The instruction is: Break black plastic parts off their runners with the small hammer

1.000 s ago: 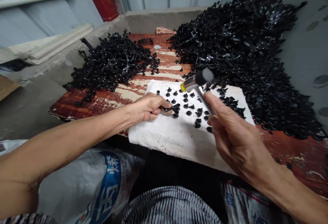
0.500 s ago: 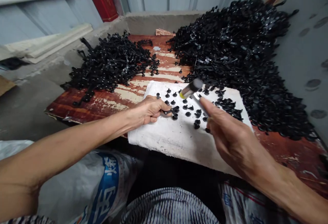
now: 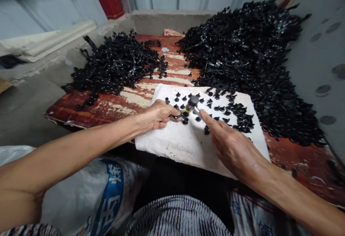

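Observation:
My left hand (image 3: pixel 161 115) pinches a small black strip-like part (image 3: pixel 176 117) low over a white cloth-like pad (image 3: pixel 159 146). The far end of that part lies by a black stud standing on the pad. My right hand (image 3: pixel 229 139) is closed round a small mallet (image 3: pixel 193 101) with a metal handle, a black head and a yellow band. The mallet's lower face is right at the end of the strip part; whether they touch I cannot tell. Several black disc-based studs (image 3: pixel 198 119) stand or lie about the pad, more crowded at its right.
A heap of black strip parts (image 3: pixel 115 63) lies at the left of the worn red-brown board (image 3: pixel 126 103). A larger black heap (image 3: pixel 242 45) rises at the right. Behind stands a red box (image 3: pixel 109 1). White printed sacks (image 3: pixel 78 193) sit below the board's front edge.
The mallet in my right hand has come down and to the left, onto or close to the end of the strip part. My left hand has kept its place and its pinch.

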The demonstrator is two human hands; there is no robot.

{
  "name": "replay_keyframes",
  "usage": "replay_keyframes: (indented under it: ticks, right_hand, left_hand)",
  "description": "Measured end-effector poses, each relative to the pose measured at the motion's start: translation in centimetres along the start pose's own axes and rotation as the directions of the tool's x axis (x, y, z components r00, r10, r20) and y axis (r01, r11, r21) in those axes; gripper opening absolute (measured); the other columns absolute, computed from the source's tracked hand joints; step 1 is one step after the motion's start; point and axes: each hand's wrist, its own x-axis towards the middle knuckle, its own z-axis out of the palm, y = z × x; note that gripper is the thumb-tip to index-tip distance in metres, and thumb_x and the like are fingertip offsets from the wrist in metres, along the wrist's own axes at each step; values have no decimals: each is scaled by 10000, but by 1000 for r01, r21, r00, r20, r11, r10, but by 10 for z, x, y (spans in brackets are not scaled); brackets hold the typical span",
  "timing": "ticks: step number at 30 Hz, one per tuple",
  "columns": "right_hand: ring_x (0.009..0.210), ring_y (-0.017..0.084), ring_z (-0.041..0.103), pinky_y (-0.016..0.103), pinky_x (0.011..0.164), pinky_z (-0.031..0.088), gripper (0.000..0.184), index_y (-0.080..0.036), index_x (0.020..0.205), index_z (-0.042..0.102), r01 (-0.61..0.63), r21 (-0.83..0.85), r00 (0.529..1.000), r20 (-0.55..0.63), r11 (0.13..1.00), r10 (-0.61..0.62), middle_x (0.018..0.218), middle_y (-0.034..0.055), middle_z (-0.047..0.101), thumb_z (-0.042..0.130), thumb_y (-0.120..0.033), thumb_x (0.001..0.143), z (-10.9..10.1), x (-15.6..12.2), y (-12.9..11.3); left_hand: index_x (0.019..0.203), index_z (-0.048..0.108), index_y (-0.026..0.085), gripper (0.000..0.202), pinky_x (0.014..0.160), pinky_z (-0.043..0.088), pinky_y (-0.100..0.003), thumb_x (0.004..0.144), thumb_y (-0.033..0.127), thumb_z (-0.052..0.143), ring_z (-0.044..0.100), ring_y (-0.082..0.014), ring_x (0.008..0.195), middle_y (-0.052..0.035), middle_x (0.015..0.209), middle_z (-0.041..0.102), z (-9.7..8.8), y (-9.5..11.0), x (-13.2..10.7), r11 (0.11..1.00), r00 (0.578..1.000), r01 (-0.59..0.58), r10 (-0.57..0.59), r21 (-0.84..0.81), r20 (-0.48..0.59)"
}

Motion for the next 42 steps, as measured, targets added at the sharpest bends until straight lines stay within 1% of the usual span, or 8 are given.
replay_keyframes:
  ticks: [4, 7, 11, 14, 17, 21, 30, 42]
  right_hand:
    - [916, 269, 669, 479, 826, 576, 668, -206, 1486, 456, 172, -278, 984, 86, 945, -154, 1051, 114, 707, 460, -117, 824, 4, -2, 7]
    - [1005, 274, 670, 482, 845, 574, 582, -180, 1421, 533, 244, -277, 963, 186, 929, -197, 1105, 119, 709, 428, -130, 851, 1, 0, 4]
    - [715, 179, 656, 304, 574, 578, 489, -263, 1402, 543, 78, -100, 993, -80, 992, -86, 881, 40, 687, 493, -245, 916, -15, -5, -7]
    - [433, 124, 458, 233, 348, 397, 509, -304, 1404, 530, -102, 97, 965, -230, 990, 122, 669, -31, 557, 567, -353, 899, -25, -19, -7]
    - [416, 123, 430, 248, 338, 368, 542, -303, 1397, 536, -179, 209, 938, -259, 962, 230, 662, -31, 550, 618, -404, 870, -27, -34, 3]
    - [456, 128, 445, 246, 345, 393, 553, -301, 1405, 524, -208, 298, 909, -292, 932, 296, 678, -30, 548, 632, -404, 873, -26, -46, 17]
    - [472, 127, 450, 230, 334, 400, 565, -318, 1425, 500, -201, 364, 907, -282, 909, 313, 698, -28, 545, 636, -387, 881, -29, -46, 20]
    - [451, 133, 448, 241, 305, 399, 536, -351, 1420, 517, -153, 287, 933, -274, 946, 234, 681, -22, 539, 612, -422, 898, -29, -45, 26]
  left_hand:
    - [588, 553, 123, 222, 317, 131, -171, 781, 92, 660, 222, 1, 313, -50, 553, 618, 0, 0, -1, 999, 999, -38, 38, 34, 27]
    - [619, 531, 143, 229, 318, 137, -162, 827, 126, 625, 271, -13, 320, -13, 541, 562, -2, 4, -7, 998, 998, -55, 54, 43, 41]
    - [668, 527, 142, 200, 326, 156, -143, 863, 126, 570, 342, -13, 353, -5, 616, 566, -7, 5, -22, 991, 988, -128, 125, 33, 93]
    - [685, 507, 150, 196, 355, 181, -131, 864, 123, 582, 346, -5, 370, 38, 568, 510, -3, -2, -29, 967, 954, -243, 224, 79, 198]
    - [627, 426, 168, 288, 418, 251, -132, 870, 134, 577, 454, -25, 434, 71, 524, 401, 8, -10, -27, 947, 924, -297, 255, 118, 285]
    - [639, 434, 167, 295, 470, 280, -156, 897, 241, 556, 570, -67, 570, 12, 618, 519, 17, -15, -17, 891, 872, -390, 276, 233, 404]
    - [593, 403, 174, 313, 449, 178, -211, 860, 251, 546, 303, -39, 470, 15, 589, 507, 22, -9, -10, 823, 876, -425, 268, 377, 402]
    - [583, 407, 178, 325, 458, 203, -215, 853, 289, 548, 265, -43, 450, 61, 521, 433, 26, -7, -11, 793, 880, -437, 280, 425, 383]
